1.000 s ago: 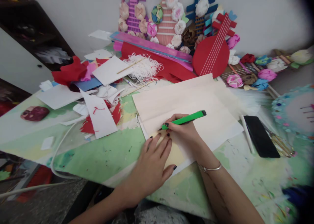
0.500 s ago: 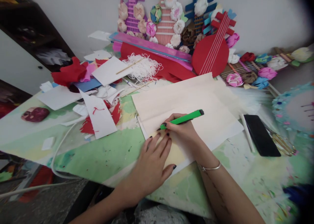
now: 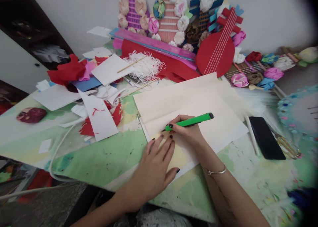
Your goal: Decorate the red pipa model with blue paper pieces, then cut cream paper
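My left hand (image 3: pixel 154 165) lies flat with spread fingers on a pale yellow paper piece (image 3: pixel 177 157) at the near corner of a large cream sheet (image 3: pixel 188 104). My right hand (image 3: pixel 188 134) is closed around a green pen (image 3: pixel 190 122), its tip resting on the paper just beyond my left fingertips. A thin bracelet (image 3: pixel 215 171) circles my right wrist.
A black phone (image 3: pixel 266 137) and a white stick (image 3: pixel 251 136) lie to the right. Red and white paper scraps (image 3: pixel 99 117) and tangled white string (image 3: pixel 145 66) lie to the left. Paper guitars with flowers (image 3: pixel 216 48) lean on the wall. A white cable (image 3: pixel 58 150) hangs over the green table (image 3: pixel 106 154).
The pen's far end has swung slightly to the right as my right hand shifted a little. My left hand stays flat in place.
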The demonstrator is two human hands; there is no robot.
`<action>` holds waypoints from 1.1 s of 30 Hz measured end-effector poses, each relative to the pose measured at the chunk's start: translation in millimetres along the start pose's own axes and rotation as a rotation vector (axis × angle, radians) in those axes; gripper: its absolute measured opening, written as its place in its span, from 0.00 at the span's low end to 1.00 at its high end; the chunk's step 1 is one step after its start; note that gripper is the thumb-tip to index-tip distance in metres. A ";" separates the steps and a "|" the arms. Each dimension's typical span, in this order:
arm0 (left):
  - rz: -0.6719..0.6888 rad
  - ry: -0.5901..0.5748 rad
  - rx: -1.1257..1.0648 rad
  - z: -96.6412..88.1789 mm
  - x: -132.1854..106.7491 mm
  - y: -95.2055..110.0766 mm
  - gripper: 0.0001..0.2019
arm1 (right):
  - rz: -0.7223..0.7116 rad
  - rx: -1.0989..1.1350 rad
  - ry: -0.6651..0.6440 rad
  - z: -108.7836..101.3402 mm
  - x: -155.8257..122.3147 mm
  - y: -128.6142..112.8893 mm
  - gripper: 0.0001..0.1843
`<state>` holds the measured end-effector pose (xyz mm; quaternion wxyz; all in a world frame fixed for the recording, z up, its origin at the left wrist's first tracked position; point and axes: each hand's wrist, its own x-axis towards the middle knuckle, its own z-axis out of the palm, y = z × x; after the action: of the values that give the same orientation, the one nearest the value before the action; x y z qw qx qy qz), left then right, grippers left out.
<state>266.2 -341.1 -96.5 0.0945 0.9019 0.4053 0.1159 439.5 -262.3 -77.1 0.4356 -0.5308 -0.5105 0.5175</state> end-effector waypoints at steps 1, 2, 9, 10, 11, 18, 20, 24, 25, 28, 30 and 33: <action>-0.001 -0.003 -0.002 -0.2 0.0 -0.1 0.31 | -0.003 -0.002 -0.004 -0.6 0.5 0.6 0.06; -0.001 -0.006 -0.003 -0.5 -0.1 -0.1 0.31 | -0.004 -0.001 -0.007 -1.2 1.0 1.2 0.06; -0.010 -0.022 0.001 -2.3 0.8 0.0 0.31 | 0.001 0.013 -0.027 -1.1 1.2 1.7 0.07; -0.010 -0.022 0.002 -2.3 0.9 0.0 0.31 | 0.005 0.012 -0.026 -0.8 1.1 1.2 0.07; -0.009 -0.020 0.002 -2.4 1.1 -0.1 0.31 | 0.009 0.012 -0.023 -0.7 1.1 0.7 0.07; -0.008 -0.019 -0.009 -2.1 1.2 -0.3 0.31 | 0.016 0.020 -0.018 0.6 1.2 -1.8 0.06; -0.006 -0.014 -0.008 -2.0 1.2 -0.2 0.31 | 0.022 0.016 -0.012 1.2 1.2 -2.0 0.06; -0.004 -0.016 -0.006 -1.5 1.1 0.1 0.31 | 0.026 0.001 -0.011 2.5 1.0 -2.5 0.05; -0.004 -0.016 -0.006 -1.2 1.0 0.1 0.31 | 0.025 0.001 -0.012 2.8 0.9 -2.7 0.05; -0.005 -0.007 -0.004 -0.6 0.3 -0.1 0.31 | 0.027 0.007 -0.007 2.6 1.2 -2.9 0.05; -0.002 0.002 0.000 -0.5 0.1 -0.3 0.31 | 0.029 0.016 -0.003 1.6 1.6 -1.9 0.05; 0.000 -0.005 0.003 -0.7 0.0 -0.3 0.31 | 0.033 0.033 0.003 -0.8 2.5 1.0 0.05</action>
<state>265.8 -340.9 -95.9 0.0941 0.9022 0.4053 0.1133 440.2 -259.9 -78.2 0.4363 -0.5327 -0.4926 0.5322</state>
